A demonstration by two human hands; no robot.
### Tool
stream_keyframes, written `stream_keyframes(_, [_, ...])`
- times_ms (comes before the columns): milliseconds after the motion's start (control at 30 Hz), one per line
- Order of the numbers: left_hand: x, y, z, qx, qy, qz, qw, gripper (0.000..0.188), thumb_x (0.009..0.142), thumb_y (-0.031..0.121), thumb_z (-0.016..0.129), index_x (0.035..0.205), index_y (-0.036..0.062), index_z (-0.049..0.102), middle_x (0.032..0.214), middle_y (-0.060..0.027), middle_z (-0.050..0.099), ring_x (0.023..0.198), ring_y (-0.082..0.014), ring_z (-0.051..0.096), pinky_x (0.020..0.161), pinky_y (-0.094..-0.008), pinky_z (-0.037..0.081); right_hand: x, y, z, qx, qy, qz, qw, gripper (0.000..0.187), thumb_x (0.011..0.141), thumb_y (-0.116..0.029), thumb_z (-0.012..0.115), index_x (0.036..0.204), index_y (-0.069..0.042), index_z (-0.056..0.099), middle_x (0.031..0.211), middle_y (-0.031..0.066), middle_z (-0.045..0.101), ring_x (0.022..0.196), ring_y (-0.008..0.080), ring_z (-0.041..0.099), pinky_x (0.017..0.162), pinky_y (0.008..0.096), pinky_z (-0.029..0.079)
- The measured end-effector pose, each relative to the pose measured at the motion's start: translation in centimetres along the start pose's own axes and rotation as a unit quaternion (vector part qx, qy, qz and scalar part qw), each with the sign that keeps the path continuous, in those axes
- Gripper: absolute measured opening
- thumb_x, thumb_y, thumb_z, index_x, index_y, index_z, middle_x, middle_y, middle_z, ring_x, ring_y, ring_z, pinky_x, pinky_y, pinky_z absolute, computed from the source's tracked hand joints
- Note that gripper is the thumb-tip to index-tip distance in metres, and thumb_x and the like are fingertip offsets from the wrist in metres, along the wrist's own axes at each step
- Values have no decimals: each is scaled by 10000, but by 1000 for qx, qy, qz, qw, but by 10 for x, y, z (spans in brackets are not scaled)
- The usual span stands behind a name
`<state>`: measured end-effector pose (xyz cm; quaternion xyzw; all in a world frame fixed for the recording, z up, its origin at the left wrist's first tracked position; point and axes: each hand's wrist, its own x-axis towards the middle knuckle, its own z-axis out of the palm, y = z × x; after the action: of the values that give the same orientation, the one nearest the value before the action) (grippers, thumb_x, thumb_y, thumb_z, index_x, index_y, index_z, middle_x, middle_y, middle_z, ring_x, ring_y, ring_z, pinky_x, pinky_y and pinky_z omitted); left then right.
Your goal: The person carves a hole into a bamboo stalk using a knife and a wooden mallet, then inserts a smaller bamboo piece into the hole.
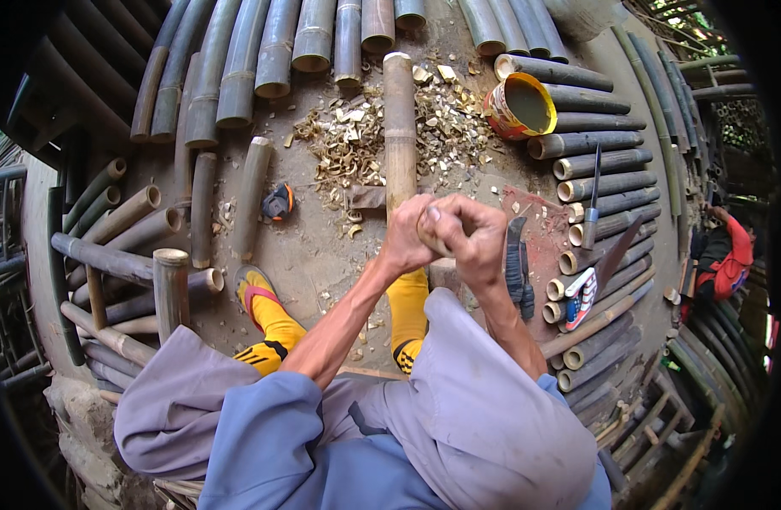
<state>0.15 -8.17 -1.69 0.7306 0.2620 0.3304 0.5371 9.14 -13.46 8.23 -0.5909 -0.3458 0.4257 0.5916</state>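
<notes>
My left hand (pixel 408 231) and my right hand (pixel 470 234) are closed together in front of my knees. Between them shows a pale rounded piece (pixel 432 236), gripped by both; the fingers cover most of it. Just beyond lies a bamboo tube (pixel 400 140), pointing away from me, its near end hidden by my hands. I cannot tell whether the pale piece is part of that tube. A dark block (pixel 366 197) sits against the tube's left side. Under and around its far half, shavings and chips (pixel 348 140) cover the ground.
Cut bamboo tubes (pixel 275 55) line the far side, with more tubes (pixel 611 161) stacked at right. A yellow-red bucket (pixel 519 106) of dark liquid, a knife (pixel 592 200) and a glove (pixel 581 297) are there too. A tape measure (pixel 279 202) lies left. Another person (pixel 726 255) is far right.
</notes>
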Motion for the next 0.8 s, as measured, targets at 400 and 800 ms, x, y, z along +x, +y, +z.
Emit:
stream_keyframes(400, [0, 1, -8, -57, -19, -26, 998, 213, 655, 138, 656, 771, 11, 530, 730, -159, 532, 686, -360, 539, 627, -427, 423, 0, 4, 8, -68, 4, -35, 997, 197, 891, -21, 568, 700, 25, 562, 668, 11, 575, 589, 41, 475, 526, 201, 388])
stream_keyframes(800, [5, -12, -8, 17, -52, 50, 997, 267, 678, 248, 702, 853, 49, 664, 847, -92, 648, 807, -279, 624, 743, -377, 490, -1, 3, 6, -141, 26, -61, 988, 146, 809, 70, 568, 670, 32, 544, 714, 66, 612, 672, 116, 563, 625, 263, 471])
